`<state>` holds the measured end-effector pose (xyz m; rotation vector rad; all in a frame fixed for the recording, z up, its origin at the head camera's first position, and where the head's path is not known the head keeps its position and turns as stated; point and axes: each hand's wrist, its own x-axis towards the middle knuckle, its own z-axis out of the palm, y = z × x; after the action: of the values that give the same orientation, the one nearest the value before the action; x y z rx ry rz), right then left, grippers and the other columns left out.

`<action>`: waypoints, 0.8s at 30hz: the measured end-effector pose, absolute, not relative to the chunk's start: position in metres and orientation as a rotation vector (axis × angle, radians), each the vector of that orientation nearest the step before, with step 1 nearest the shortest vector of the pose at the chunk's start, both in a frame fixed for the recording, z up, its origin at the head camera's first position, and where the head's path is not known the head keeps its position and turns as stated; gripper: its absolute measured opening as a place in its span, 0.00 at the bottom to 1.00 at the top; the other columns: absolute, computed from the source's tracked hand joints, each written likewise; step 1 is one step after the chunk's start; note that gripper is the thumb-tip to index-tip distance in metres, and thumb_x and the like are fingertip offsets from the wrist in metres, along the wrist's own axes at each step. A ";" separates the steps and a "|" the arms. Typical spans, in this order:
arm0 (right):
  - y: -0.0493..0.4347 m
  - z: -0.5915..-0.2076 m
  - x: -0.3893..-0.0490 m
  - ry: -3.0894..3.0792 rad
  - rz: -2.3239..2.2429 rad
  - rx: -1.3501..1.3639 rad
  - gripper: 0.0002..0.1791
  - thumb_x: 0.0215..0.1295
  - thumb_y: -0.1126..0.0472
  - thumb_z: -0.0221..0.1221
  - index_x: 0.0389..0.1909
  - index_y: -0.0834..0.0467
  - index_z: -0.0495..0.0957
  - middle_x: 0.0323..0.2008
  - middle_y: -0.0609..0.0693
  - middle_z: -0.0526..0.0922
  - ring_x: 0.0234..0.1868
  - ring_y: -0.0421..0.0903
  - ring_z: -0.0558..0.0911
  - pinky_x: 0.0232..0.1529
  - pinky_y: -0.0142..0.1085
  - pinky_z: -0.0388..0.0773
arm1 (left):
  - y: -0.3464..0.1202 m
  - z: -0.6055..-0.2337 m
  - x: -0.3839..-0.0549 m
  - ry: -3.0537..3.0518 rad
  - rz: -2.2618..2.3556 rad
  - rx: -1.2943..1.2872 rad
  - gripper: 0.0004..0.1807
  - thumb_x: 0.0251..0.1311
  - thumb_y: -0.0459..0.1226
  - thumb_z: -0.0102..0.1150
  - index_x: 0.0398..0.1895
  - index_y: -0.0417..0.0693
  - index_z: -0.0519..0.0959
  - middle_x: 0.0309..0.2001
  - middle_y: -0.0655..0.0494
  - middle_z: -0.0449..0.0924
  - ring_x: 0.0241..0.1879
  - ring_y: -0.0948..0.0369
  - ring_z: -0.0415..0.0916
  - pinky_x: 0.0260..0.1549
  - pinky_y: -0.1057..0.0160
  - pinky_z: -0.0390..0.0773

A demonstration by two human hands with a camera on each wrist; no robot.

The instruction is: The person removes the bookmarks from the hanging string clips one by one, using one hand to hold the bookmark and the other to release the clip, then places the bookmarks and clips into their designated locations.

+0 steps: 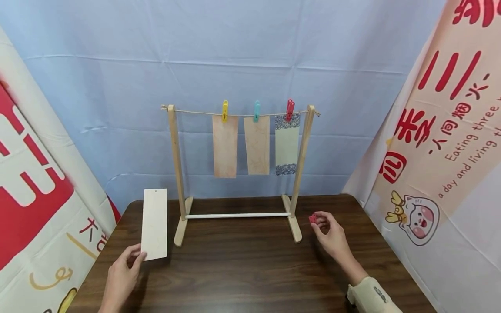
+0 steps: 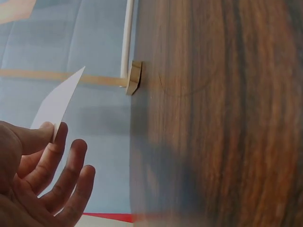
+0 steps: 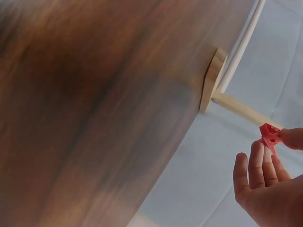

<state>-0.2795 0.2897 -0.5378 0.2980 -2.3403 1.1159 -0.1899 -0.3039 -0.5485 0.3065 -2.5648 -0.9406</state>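
Note:
A pale rectangular card (image 1: 154, 224) with a small hole at its top stands upright in my left hand (image 1: 123, 271), pinched at its lower left corner between thumb and fingers. In the left wrist view the card (image 2: 57, 101) shows nearly edge-on. My right hand (image 1: 332, 237) pinches a red clothespin (image 1: 312, 218) to the right of the wooden rack (image 1: 178, 161). From the rack's string (image 1: 197, 112) hang two beige cards (image 1: 225, 150) and a blue-patterned card (image 1: 287, 145), held by a yellow clothespin (image 1: 225, 111), a turquoise clothespin (image 1: 256, 111) and red clothespins (image 1: 289, 110).
The rack's feet (image 1: 181, 230) stand toward the back of the dark wooden table (image 1: 242, 269), joined by a white crossbar (image 1: 238, 215). Behind hangs a light blue cloth (image 1: 117, 108). Printed banners (image 1: 442, 143) flank the table on both sides.

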 end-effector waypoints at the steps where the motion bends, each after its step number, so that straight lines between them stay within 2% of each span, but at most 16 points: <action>1: 0.291 -0.539 -0.280 -2.356 1.108 0.286 0.22 0.61 0.68 0.68 0.56 0.63 0.76 0.36 0.52 0.83 0.37 0.45 0.81 0.37 0.45 0.82 | -0.305 -0.549 -0.190 -2.575 -0.940 0.314 0.14 0.69 0.41 0.62 0.54 0.47 0.80 0.40 0.53 0.87 0.43 0.51 0.83 0.38 0.57 0.77; 3: 0.293 -0.542 -0.281 -2.381 1.093 0.266 0.21 0.62 0.67 0.68 0.55 0.62 0.76 0.36 0.51 0.83 0.36 0.46 0.81 0.37 0.44 0.82 | -0.307 -0.550 -0.191 -2.589 -0.956 0.322 0.15 0.69 0.41 0.62 0.55 0.45 0.80 0.40 0.52 0.87 0.44 0.50 0.83 0.38 0.55 0.77; 13: 0.300 -0.547 -0.286 -2.468 1.046 0.242 0.18 0.63 0.67 0.68 0.53 0.65 0.77 0.33 0.53 0.83 0.34 0.48 0.81 0.36 0.44 0.81 | -0.316 -0.550 -0.193 -2.678 -0.946 0.341 0.17 0.70 0.42 0.60 0.56 0.42 0.80 0.38 0.52 0.87 0.35 0.58 0.80 0.32 0.58 0.72; 18: 0.300 -0.549 -0.289 -2.527 1.038 0.238 0.18 0.65 0.65 0.67 0.53 0.65 0.77 0.33 0.53 0.83 0.33 0.45 0.80 0.34 0.35 0.79 | -0.321 -0.551 -0.194 -2.736 -0.942 0.313 0.20 0.71 0.44 0.59 0.57 0.41 0.79 0.39 0.51 0.86 0.32 0.59 0.76 0.31 0.59 0.70; 20: 0.299 -0.550 -0.291 -2.548 1.043 0.223 0.17 0.65 0.64 0.67 0.52 0.65 0.77 0.33 0.53 0.83 0.32 0.44 0.80 0.34 0.32 0.77 | -0.322 -0.552 -0.195 -2.756 -0.939 0.312 0.20 0.71 0.44 0.59 0.58 0.40 0.79 0.40 0.51 0.86 0.32 0.59 0.76 0.31 0.58 0.71; 24: 0.298 -0.552 -0.296 -2.588 1.034 0.189 0.17 0.64 0.65 0.67 0.52 0.64 0.77 0.32 0.52 0.82 0.32 0.44 0.79 0.33 0.31 0.76 | -0.324 -0.554 -0.197 -2.785 -0.944 0.318 0.21 0.71 0.45 0.58 0.59 0.40 0.78 0.42 0.48 0.86 0.37 0.53 0.80 0.34 0.52 0.74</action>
<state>-0.2956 0.2983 -0.5518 0.1886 -2.5885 1.0344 -0.1972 -0.3240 -0.5536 0.3176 -2.7845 -0.9435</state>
